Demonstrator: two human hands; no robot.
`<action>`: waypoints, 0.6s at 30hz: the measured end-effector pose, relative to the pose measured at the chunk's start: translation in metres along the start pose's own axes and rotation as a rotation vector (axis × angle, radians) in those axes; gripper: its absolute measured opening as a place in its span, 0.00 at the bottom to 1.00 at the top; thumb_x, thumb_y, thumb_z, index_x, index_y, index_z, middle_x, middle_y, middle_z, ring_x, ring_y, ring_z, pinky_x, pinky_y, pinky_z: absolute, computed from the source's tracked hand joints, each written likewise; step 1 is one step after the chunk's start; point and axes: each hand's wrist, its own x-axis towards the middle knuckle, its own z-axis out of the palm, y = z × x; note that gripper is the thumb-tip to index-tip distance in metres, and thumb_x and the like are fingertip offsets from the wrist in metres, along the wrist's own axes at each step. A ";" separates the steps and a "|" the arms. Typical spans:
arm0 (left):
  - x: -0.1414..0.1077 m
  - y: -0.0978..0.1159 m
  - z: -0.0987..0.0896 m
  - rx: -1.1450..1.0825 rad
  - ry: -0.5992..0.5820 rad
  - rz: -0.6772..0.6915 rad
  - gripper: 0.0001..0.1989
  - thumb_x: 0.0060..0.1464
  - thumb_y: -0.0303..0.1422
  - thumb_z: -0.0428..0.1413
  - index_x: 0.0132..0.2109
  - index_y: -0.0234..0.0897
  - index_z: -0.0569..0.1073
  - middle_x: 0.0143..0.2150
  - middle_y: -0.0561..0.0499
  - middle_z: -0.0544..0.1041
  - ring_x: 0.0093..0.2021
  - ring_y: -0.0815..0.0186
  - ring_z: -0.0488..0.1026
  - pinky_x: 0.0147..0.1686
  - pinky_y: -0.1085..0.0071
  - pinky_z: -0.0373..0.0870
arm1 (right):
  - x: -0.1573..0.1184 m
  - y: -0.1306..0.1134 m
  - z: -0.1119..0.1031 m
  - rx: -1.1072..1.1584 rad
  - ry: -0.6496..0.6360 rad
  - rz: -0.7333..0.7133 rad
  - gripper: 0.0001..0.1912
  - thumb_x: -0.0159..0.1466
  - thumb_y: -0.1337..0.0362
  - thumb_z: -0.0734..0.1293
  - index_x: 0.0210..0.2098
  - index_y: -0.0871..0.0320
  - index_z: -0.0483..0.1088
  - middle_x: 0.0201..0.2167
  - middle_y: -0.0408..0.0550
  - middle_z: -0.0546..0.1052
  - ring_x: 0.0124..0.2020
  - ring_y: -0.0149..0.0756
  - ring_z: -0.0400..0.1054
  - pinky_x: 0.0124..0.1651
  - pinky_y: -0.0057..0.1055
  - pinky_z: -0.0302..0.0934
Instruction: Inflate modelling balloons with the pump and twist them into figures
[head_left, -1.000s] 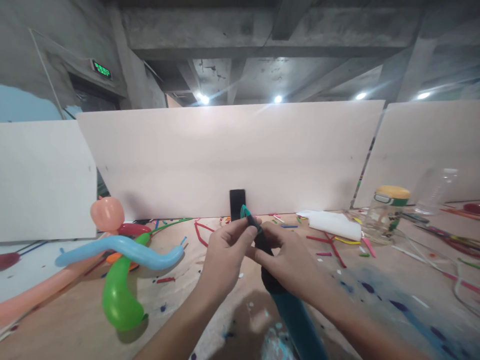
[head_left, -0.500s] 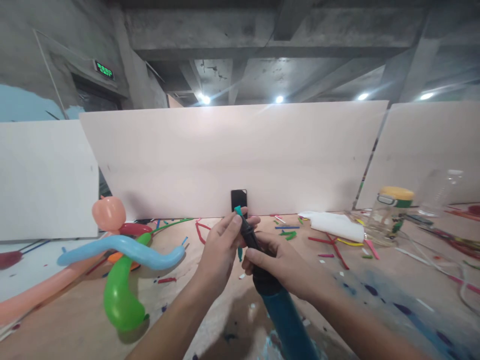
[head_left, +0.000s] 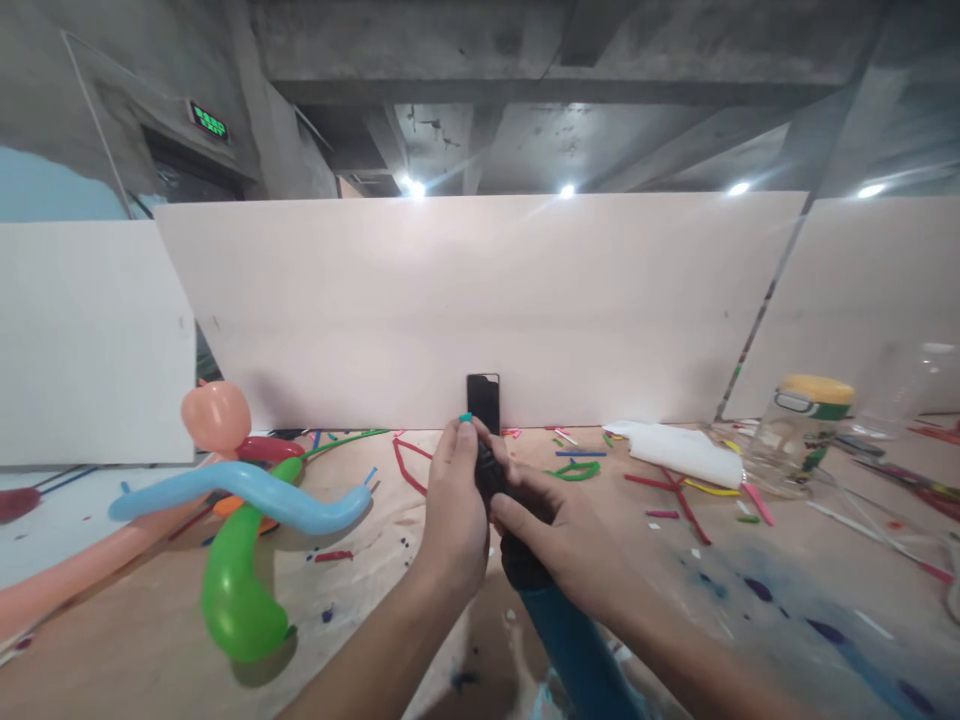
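Head view: teal balloon (head_left: pixel 466 417) is pinched by the left hand (head_left: pixel 454 510) near the tip of the pump (head_left: pixel 574 640); its black neck (head_left: pixel 521 565) is clasped by the right hand (head_left: pixel 551 525). Pump's long axis is aligned 11-to-5 o'clock; balloon at 11 from right grip, left hand nearer.

Layout of the surface (head_left: pixel 375 600), seen from its near side. Centre: the left hand (head_left: pixel 454 510) and right hand (head_left: pixel 551 525) meet around the upper end of a pump (head_left: pixel 574 650), whose barrel runs toward the viewer between the forearms; a small balloon (head_left: pixel 466 418) lies at the left hand's fingertips. Behind the hands, a phone (head_left: pixel 484 402) stands against the base of a panel (head_left: pixel 480 310). Left: inflated balloons (head_left: pixel 247 490) rest in a group. Right: beyond the right hand lies a roll (head_left: pixel 682 455); beside it stands a lidded jar (head_left: pixel 795 440), with a bottle (head_left: pixel 904 390) farther right.
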 end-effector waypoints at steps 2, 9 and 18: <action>0.008 -0.003 -0.003 -0.054 0.095 0.018 0.08 0.57 0.32 0.47 0.30 0.36 0.63 0.20 0.57 0.64 0.19 0.74 0.62 0.23 0.77 0.64 | -0.009 0.014 0.001 -0.043 0.001 -0.020 0.14 0.59 0.62 0.63 0.45 0.58 0.66 0.37 0.46 0.73 0.41 0.37 0.67 0.43 0.32 0.60; 0.033 -0.025 -0.025 -0.127 0.268 -0.108 0.12 0.60 0.33 0.43 0.28 0.38 0.58 0.18 0.58 0.60 0.14 0.75 0.57 0.13 0.80 0.54 | -0.052 0.033 -0.008 -0.293 -0.089 0.350 0.15 0.60 0.58 0.61 0.44 0.58 0.67 0.37 0.50 0.73 0.41 0.41 0.67 0.46 0.37 0.59; 0.066 -0.053 -0.051 -0.132 0.348 -0.342 0.12 0.62 0.32 0.43 0.30 0.34 0.63 0.19 0.59 0.59 0.12 0.78 0.50 0.10 0.81 0.47 | -0.058 0.031 0.013 0.314 -0.124 0.783 0.22 0.66 0.48 0.51 0.41 0.59 0.62 0.22 0.43 0.70 0.17 0.27 0.64 0.23 0.24 0.58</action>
